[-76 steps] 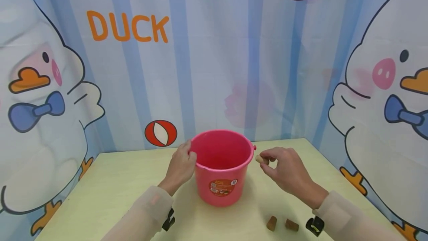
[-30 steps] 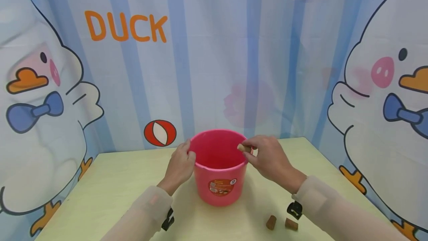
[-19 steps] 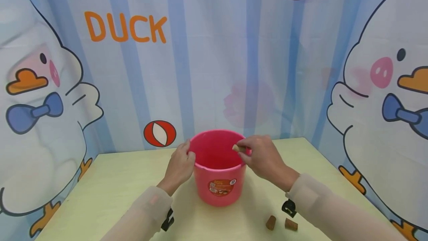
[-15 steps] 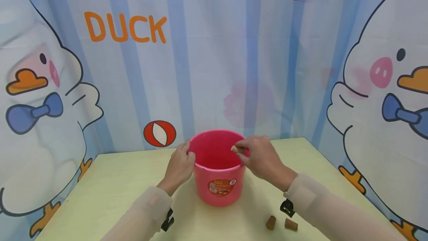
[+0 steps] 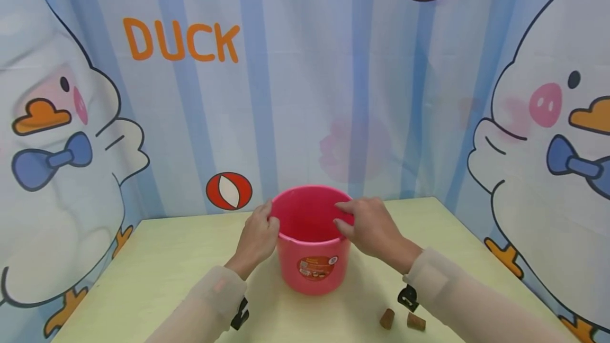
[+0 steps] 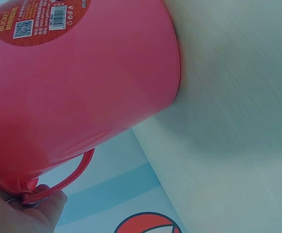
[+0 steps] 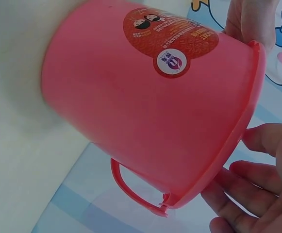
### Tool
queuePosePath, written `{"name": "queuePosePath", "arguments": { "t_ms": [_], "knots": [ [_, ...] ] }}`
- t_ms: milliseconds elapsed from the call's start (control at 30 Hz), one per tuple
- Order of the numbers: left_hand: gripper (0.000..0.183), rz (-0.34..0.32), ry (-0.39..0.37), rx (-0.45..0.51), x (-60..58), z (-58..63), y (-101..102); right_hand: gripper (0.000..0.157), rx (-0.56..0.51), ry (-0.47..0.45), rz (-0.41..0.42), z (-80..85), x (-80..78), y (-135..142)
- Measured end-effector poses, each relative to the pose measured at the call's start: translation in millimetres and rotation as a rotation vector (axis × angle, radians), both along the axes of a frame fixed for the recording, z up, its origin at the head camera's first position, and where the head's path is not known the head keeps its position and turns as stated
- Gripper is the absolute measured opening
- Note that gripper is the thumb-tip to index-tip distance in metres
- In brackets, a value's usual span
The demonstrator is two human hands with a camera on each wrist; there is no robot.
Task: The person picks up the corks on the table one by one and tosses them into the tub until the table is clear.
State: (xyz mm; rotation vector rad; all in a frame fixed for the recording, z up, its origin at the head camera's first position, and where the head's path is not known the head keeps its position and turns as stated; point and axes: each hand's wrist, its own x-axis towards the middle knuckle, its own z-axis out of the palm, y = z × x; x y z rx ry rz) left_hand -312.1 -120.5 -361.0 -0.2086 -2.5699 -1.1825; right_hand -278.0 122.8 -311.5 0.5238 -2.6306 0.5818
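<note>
A pink plastic bucket with an orange label stands upright on the table. My left hand grips its left rim, and in the left wrist view the fingers lie by the handle joint. Over the right rim reaches my right hand, thumb and forefinger spread apart with nothing between them. The bucket's floor and whatever lies on it are hidden from the head view. Two small brown tapered corks, one cork to the left and another cork to the right, lie on the table below my right wrist.
A pale yellow table carries everything. Close behind it hangs a blue striped curtain printed with ducks and lettering, which also runs along both sides.
My right hand carried a pinched cork leftward from beside the bucket to above its opening, then parted its fingers; the cork is out of sight. My left hand stayed on the rim.
</note>
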Motion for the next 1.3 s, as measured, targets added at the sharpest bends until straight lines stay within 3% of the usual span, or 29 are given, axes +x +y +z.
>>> {"name": "queuePosePath", "arguments": {
  "t_ms": [567,1300],
  "knots": [
    [0.058,-0.002,0.006,0.005,0.3,-1.0,-1,0.035,-0.012,0.132,0.046,-2.6,7.4,12],
    [0.058,-0.006,0.019,0.007,0.2,-0.8,-1,0.036,-0.065,0.150,0.051,-7.4,17.7,39]
  ]
}}
